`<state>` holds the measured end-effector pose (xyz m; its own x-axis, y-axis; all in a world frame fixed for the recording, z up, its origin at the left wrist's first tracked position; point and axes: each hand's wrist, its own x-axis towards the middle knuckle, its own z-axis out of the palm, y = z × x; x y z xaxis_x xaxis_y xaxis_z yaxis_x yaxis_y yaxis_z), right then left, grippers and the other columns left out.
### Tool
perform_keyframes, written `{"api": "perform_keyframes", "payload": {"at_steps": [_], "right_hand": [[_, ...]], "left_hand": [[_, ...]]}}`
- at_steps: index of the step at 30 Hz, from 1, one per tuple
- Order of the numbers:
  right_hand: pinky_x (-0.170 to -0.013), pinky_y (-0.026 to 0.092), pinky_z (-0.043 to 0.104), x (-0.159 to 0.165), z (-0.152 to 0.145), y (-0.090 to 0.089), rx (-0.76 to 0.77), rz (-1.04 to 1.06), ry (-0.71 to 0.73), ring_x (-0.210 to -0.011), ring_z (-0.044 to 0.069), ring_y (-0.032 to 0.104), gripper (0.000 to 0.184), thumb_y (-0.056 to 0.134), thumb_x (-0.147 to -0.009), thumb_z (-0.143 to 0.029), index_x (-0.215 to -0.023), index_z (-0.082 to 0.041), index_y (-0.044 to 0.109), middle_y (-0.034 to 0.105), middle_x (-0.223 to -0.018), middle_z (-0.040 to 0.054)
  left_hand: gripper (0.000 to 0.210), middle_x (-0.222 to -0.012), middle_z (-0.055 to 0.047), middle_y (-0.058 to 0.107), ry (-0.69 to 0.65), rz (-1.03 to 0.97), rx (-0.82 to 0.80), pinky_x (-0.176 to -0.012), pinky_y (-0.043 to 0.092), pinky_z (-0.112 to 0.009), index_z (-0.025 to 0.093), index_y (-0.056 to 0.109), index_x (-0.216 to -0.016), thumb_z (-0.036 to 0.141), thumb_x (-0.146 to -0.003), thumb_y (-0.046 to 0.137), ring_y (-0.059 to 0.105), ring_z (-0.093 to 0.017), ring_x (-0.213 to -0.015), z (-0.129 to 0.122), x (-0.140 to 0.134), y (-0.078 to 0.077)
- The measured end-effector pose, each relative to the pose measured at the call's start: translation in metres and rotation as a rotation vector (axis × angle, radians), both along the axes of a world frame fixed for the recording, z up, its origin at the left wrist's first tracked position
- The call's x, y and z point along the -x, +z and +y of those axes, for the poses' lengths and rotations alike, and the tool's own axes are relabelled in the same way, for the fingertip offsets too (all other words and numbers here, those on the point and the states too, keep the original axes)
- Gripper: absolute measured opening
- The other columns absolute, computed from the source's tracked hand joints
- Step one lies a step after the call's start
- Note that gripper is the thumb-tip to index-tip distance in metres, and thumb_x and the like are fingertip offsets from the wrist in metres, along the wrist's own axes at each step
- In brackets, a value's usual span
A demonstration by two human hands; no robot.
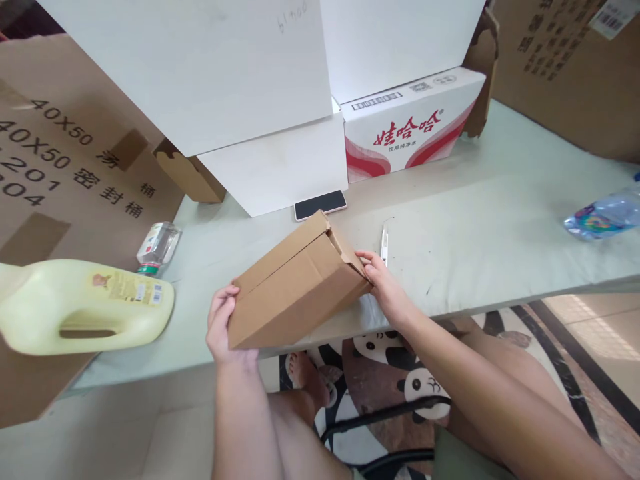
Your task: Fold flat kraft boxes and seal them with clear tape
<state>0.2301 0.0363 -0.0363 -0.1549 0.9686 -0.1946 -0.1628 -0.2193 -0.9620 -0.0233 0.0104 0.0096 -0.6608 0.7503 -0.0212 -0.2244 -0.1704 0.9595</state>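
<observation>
Left hand (223, 327), right hand (383, 283) gripping carton (295, 290) at ends | by near edge of table (480, 233) | (room between white tool (385, 248) and bottle (605, 213))

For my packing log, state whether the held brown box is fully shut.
The brown box is not fully shut: a gap shows beside the end flap near the right hand.

Brown cardboard box (295, 287) aslant between both hands (220, 327), near a white-cased phone (321, 205).

From afar I view a brown cardboard box (295, 287), end flap (346, 252) ajar, tilted over the table's (500, 220) near edge
</observation>
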Motion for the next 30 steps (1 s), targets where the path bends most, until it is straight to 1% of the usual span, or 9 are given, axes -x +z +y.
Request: {"api": "perform_keyframes", "payload": {"at_steps": [3, 6, 12, 20, 26, 30], "right_hand": [[-0.11, 0.038, 0.052, 0.0, 0.0, -0.002, -0.006, 0.037, 0.01, -0.127, 0.03, 0.052, 0.052, 0.049, -0.088, -0.061, -0.131, -0.031, 0.05, 0.054, -0.139, 0.0076], [-0.111, 0.036, 0.052, 0.0, 0.0, 0.0, -0.004, 0.025, 0.007, -0.128, 0.03, 0.05, 0.052, 0.05, -0.087, -0.061, -0.13, -0.031, 0.051, 0.053, -0.141, 0.0077], [-0.107, 0.04, 0.05, 0.001, 0.0, 0.007, -0.006, -0.02, -0.028, -0.125, 0.03, 0.052, 0.051, 0.051, -0.086, -0.06, -0.126, -0.029, 0.052, 0.056, -0.136, 0.0086], [-0.1, 0.045, 0.045, 0.0, -0.001, 0.007, -0.006, -0.063, -0.027, -0.118, 0.028, 0.056, 0.049, 0.048, -0.088, -0.059, -0.125, -0.027, 0.05, 0.058, -0.132, 0.0087], [-0.097, 0.045, 0.045, 0.001, 0.0, 0.006, 0.027, -0.046, -0.046, -0.115, 0.028, 0.057, 0.047, 0.049, -0.087, -0.058, -0.122, -0.027, 0.05, 0.061, -0.127, 0.0074], [-0.096, 0.045, 0.045, 0.002, 0.0, 0.005, 0.042, -0.028, -0.059, -0.115, 0.028, 0.058, 0.044, 0.049, -0.087, -0.055, -0.121, -0.027, 0.051, 0.061, -0.127, 0.0067]], "left_hand": [[0.021, -0.095, -0.003, 0.072, 0.007, -0.032, 0.016, -0.079, 0.045, -0.03, 0.021, 0.066, -0.069, 0.032, -0.053, 0.075, 0.062, -0.021, -0.092, 0.0, 0.001, 0.0], [0.019, -0.095, -0.003, 0.071, -0.001, -0.03, 0.019, -0.077, 0.045, -0.03, 0.021, 0.065, -0.071, 0.032, -0.057, 0.072, 0.062, -0.022, -0.091, 0.0, 0.002, 0.0], [0.018, -0.092, -0.003, 0.069, -0.051, 0.019, -0.006, -0.076, 0.045, -0.032, 0.021, 0.062, -0.075, 0.033, -0.064, 0.069, 0.063, -0.022, -0.088, -0.001, 0.003, -0.004], [0.017, -0.092, -0.003, 0.067, -0.094, 0.051, -0.029, -0.079, 0.045, -0.035, 0.022, 0.058, -0.077, 0.036, -0.068, 0.065, 0.062, -0.024, -0.093, -0.002, 0.0, -0.005], [0.016, -0.092, -0.003, 0.068, -0.025, -0.026, -0.007, -0.078, 0.044, -0.032, 0.022, 0.062, -0.073, 0.033, -0.063, 0.067, 0.061, -0.022, -0.09, -0.002, -0.005, -0.003], [0.013, -0.09, -0.003, 0.069, -0.018, -0.035, -0.013, -0.075, 0.043, -0.033, 0.021, 0.062, -0.073, 0.032, -0.064, 0.065, 0.06, -0.022, -0.086, -0.002, -0.007, -0.002]]}}
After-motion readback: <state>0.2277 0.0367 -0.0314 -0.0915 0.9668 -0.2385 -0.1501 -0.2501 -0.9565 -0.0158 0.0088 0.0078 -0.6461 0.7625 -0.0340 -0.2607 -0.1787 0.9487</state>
